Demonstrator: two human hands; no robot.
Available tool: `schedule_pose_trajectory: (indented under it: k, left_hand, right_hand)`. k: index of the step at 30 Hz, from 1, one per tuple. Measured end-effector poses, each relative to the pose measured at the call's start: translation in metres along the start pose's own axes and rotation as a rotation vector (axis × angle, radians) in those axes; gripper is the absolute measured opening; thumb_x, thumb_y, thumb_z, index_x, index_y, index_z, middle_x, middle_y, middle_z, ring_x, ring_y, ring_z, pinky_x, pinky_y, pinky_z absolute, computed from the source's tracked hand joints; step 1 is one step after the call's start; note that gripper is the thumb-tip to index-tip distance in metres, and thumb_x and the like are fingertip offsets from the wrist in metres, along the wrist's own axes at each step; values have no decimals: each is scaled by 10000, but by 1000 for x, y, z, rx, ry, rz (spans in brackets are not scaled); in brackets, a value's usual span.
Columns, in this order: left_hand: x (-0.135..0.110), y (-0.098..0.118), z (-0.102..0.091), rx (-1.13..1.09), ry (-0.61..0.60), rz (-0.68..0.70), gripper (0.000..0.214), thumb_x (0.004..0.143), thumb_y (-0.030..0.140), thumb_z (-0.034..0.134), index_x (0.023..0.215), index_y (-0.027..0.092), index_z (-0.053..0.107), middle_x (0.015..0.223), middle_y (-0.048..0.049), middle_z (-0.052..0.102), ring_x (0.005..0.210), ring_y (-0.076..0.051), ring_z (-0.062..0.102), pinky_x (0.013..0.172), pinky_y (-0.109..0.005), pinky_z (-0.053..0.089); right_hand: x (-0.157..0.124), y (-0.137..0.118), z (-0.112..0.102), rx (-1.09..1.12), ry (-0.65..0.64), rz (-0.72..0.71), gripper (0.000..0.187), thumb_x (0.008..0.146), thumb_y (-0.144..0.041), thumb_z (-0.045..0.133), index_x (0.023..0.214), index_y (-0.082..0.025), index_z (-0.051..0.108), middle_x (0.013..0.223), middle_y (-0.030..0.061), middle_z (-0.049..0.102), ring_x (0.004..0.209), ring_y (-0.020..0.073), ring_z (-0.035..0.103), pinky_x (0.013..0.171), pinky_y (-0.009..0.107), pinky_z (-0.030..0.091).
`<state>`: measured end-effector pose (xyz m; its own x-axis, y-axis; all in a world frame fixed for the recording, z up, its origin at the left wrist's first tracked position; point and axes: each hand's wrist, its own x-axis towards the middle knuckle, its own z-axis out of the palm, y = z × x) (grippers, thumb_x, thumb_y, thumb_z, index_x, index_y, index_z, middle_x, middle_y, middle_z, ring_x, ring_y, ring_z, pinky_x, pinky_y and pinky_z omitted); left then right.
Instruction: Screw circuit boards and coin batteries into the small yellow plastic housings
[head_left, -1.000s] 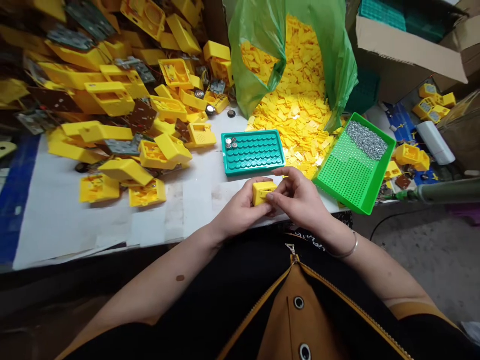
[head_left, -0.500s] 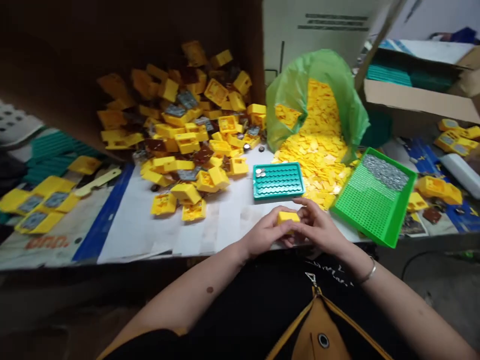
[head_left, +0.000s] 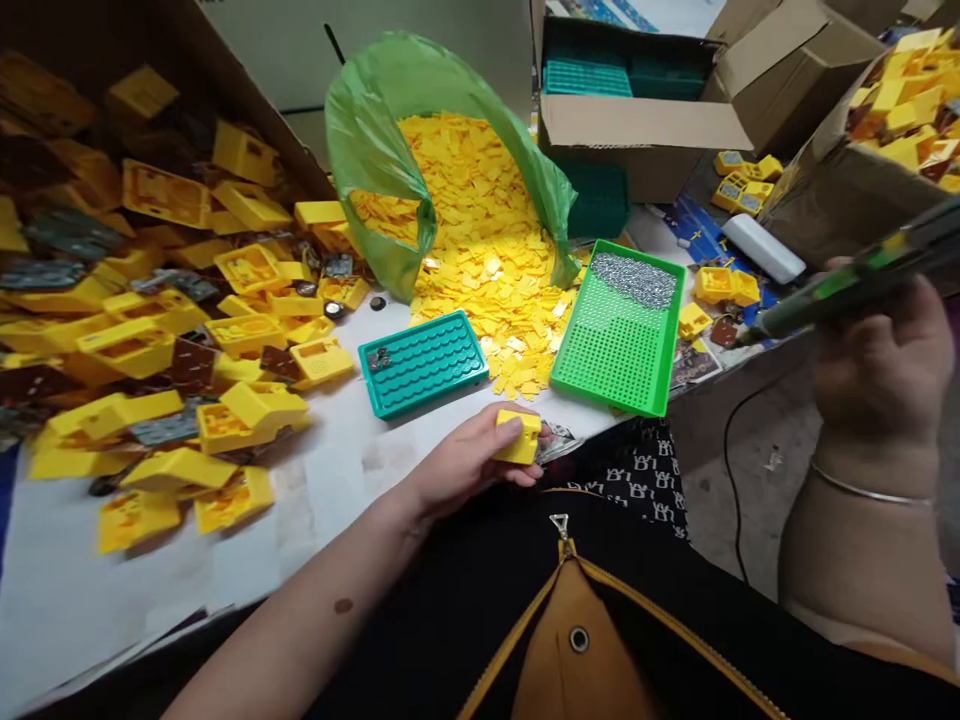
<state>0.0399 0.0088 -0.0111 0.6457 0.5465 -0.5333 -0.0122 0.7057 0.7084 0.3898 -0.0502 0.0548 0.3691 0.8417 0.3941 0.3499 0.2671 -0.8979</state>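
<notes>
My left hand [head_left: 480, 450] is closed around a small yellow plastic case [head_left: 517, 437], thumb on top, in front of the table edge. Off to the right, my right hand [head_left: 885, 350] is raised and wrapped round a long dark electric screwdriver [head_left: 832, 295] with green marks; motion blurs it, and its narrow end points left. Nearest the left hand lies a teal ridged tray [head_left: 424, 365] with a few small metal parts in its left corner. A bright green perforated tray [head_left: 615, 350] holds a heap of small silvery screws [head_left: 634, 280] at its far end.
A green plastic bag [head_left: 375, 130] spills flat yellow pieces [head_left: 480, 230] across the table. Many yellow cases [head_left: 247, 330] are piled at the left. Cardboard boxes [head_left: 645, 125] stand behind at the right. A dark cable [head_left: 727, 480] hangs below the table edge.
My right hand has left the yellow case and moved far right, where it now grips the screwdriver. My left hand keeps the case. The view has turned right.
</notes>
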Motion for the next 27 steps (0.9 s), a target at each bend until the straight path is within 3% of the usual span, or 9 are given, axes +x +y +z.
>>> schedule_pose_trajectory:
  k: [2,3,8,14,20,27]
  left_hand:
    - [13,3,11,20,-7,-36,271,859,327,647,1044,141,581,1038,-120,698,699,-167,717,626,-260,592]
    - [19,3,15,22,-6,-43,248,868,315,638,1037,141,582,1019,-115,703,692,-160,716,627,-255,592]
    - [42,2,26,-6,4,-102,224,880,326,624,981,137,557,911,-108,714,624,-145,705,583,-238,591]
    - [50,6,30,36,47,-167,279,866,373,636,969,142,520,919,-103,706,598,-142,705,535,-221,586]
    - [50,11,31,21,61,-195,306,836,394,674,955,153,530,879,-74,709,579,-134,703,535,-212,589]
    - [52,12,27,-15,45,-231,315,818,396,697,937,152,538,880,-84,721,588,-146,709,547,-225,596]
  right_hand:
    - [12,7,7,165,84,-33,220,693,-415,818,890,-378,726,1073,-5,676,1069,172,611,920,304,464]
    - [17,9,12,231,67,-15,217,674,-396,833,864,-354,737,1055,-2,684,1018,157,628,926,290,458]
    - [27,6,48,352,-194,149,577,703,-731,639,1044,-269,694,804,33,642,674,172,625,672,373,528]
    - [48,16,80,311,-320,96,456,675,-570,775,953,-235,636,739,-5,578,664,136,598,599,294,494]
    - [58,44,105,414,-195,-30,370,769,-578,671,917,-264,543,560,-68,478,490,113,522,539,298,479]
    - [68,61,116,188,-42,-47,551,691,-809,544,867,-288,499,528,-61,364,451,129,467,515,326,444]
